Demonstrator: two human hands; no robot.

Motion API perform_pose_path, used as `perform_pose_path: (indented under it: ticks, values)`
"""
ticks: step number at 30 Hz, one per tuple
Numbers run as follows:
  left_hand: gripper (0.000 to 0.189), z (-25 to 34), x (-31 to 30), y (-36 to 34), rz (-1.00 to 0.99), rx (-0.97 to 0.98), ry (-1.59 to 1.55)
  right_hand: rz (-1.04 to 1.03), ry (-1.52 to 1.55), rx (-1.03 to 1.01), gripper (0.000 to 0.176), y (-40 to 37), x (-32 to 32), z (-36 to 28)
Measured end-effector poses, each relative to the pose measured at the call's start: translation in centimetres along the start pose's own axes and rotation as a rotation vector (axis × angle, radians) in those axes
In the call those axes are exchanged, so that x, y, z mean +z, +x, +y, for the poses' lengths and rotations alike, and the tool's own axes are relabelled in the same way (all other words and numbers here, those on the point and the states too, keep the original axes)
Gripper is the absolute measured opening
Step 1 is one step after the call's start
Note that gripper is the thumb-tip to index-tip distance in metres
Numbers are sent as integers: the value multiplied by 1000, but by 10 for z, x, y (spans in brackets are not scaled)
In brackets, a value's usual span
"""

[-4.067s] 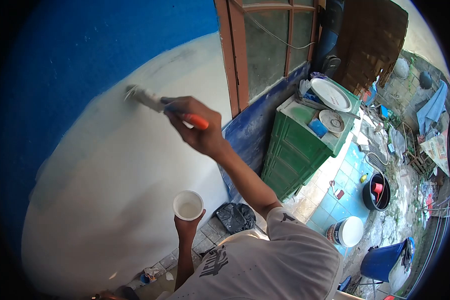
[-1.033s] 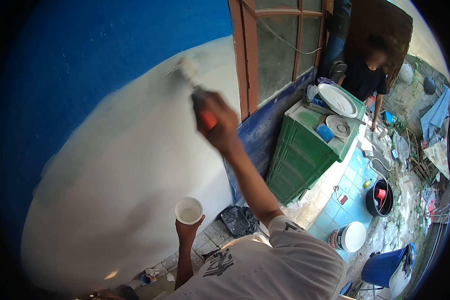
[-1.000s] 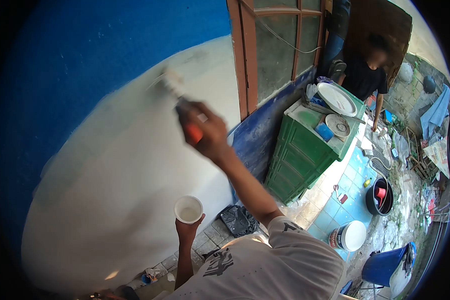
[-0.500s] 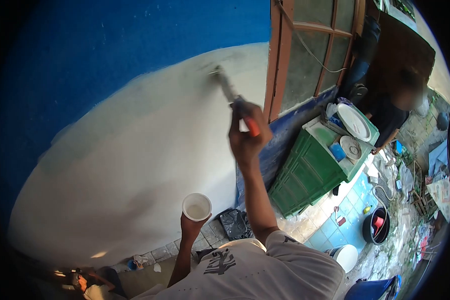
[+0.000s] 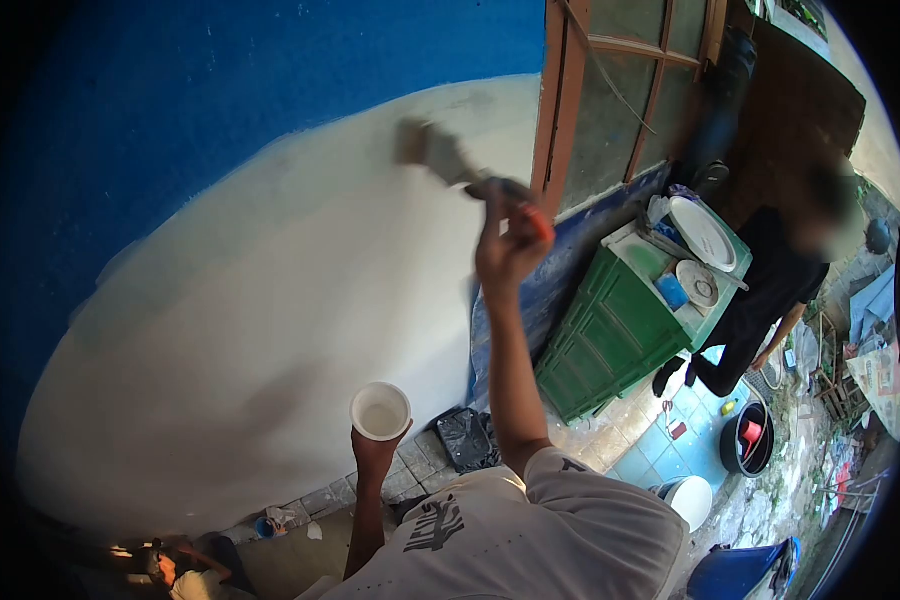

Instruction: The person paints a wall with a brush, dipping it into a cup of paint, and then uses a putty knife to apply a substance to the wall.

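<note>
My right hand (image 5: 508, 245) is closed around the handle of a wide paintbrush (image 5: 448, 160), whose grip ends in red. Its bristles, smeared by motion, overlap the upper part of a white painted patch (image 5: 260, 290) on the wall. Above that patch the wall is blue (image 5: 270, 65), and greyish, thinner streaks run along the border. Lower down, my left hand (image 5: 375, 458) holds a white cup (image 5: 380, 412) from below, its mouth facing up toward me. Some pale contents show inside the cup.
A brown-framed window (image 5: 620, 90) borders the wall on the right. Beneath it stands a green cabinet (image 5: 610, 330) with lids on top. A person in dark clothes (image 5: 760, 270) is beyond it; another person (image 5: 195, 575) is low at left. A black tub (image 5: 746, 440) and white bucket (image 5: 688, 503) stand on the floor.
The paintbrush has swept left across the wall, its handle tilting over, while my right hand shifted slightly right. The cup moved a little left. The person by the cabinet has stepped further into view.
</note>
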State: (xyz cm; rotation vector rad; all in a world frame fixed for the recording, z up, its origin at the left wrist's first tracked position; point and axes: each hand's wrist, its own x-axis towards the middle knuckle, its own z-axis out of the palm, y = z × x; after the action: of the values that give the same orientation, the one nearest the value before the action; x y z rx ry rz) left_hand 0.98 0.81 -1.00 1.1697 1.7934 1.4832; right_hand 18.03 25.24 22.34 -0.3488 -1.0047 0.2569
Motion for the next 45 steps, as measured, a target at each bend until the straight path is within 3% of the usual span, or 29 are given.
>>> perform_pose_path:
  ticks: [2,7,9,10,11,13,14,16,18,20,21,25,26,31,34,36,38,41,42,43,44,45]
  values:
    - [60,-8,-10,-4,-5,-11,4,124,61,61,8,37,-12,4]
    - [54,-39,-29,-7,21,-117,-63,166,-357,-166,9,75,-38,34]
    - [52,-27,-31,-8,-5,-54,-48,69,-488,-325,9,68,-28,13]
    - [51,-25,-33,-8,6,-80,-33,8,-348,-338,14,55,-19,22]
    - [49,-24,-31,-6,-2,-100,-20,-113,-452,-360,21,43,-11,-8]
    - [54,-37,-30,2,-54,-55,-16,-317,-308,-361,29,14,6,-15]
    - [54,-32,-22,5,-135,-26,-19,-350,-225,-383,27,6,14,-28]
    - [56,-19,-11,5,15,-6,-133,-397,-145,-356,23,2,20,-63]
    - [56,-18,-4,11,-58,-10,-103,-418,-60,-328,22,7,15,-77]
    - [57,-20,-3,13,-76,-26,-74,-503,27,-83,21,7,13,-82]
    - [60,-23,0,14,-97,15,-76,-508,34,-81,21,9,11,-81]
    - [59,-20,0,13,-122,-33,-25,-330,-106,-269,15,35,-1,-57]
    - [59,-22,-2,12,-41,-57,-24,-265,-107,-254,16,39,-3,-51]
    - [57,-42,-8,11,-49,-32,-51,-74,-529,-436,16,59,-5,-46]
    - [56,-43,-10,10,-33,-62,-73,-270,-353,-255,24,28,14,-54]
    - [56,-47,-11,12,-43,-84,-72,-451,-411,-464,31,-1,25,-62]
    - [56,-46,-10,14,-64,-104,-68,-494,-230,-509,32,-22,36,-74]
    - [56,-32,-6,21,-60,-87,-45,-541,-26,-225,20,-15,33,-82]
    - [56,-23,-6,22,-41,-55,-42,-458,-8,-298,23,-9,33,-67]
    - [56,-17,-7,23,-21,-22,-40,-440,48,-238,19,2,27,-46]
    - [56,-13,-9,23,-18,-25,-38,-266,181,-124,17,5,25,-27]
    - [56,-9,-9,23,7,-8,-37,-199,136,-147,18,17,14,-11]
